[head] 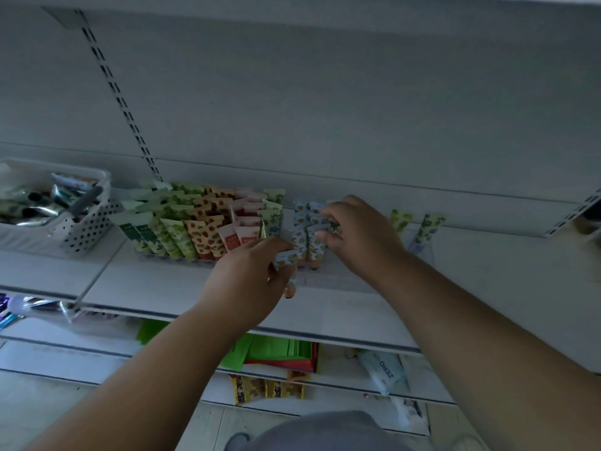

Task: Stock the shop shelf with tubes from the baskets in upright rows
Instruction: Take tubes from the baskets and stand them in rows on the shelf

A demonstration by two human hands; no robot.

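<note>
Upright rows of patterned tubes [201,222] stand on the white shelf [156,288], green ones at the left, then orange-spotted and pink ones. A short row of blue-and-orange tubes [302,229] stands to their right. My left hand [250,271] grips one blue-and-orange tube [287,268], cap down, at the front of that row. My right hand [354,236] pinches the top of a tube [333,227] at the right side of the same row. Two yellow-green tubes [422,229] stand farther right.
A white perforated basket [84,229] full of loose tubes sits at the shelf's left end. Lower shelves hold green packets [276,349], snack bars [266,388] and a white pack [385,372]. A slotted upright [117,96] runs up the back panel.
</note>
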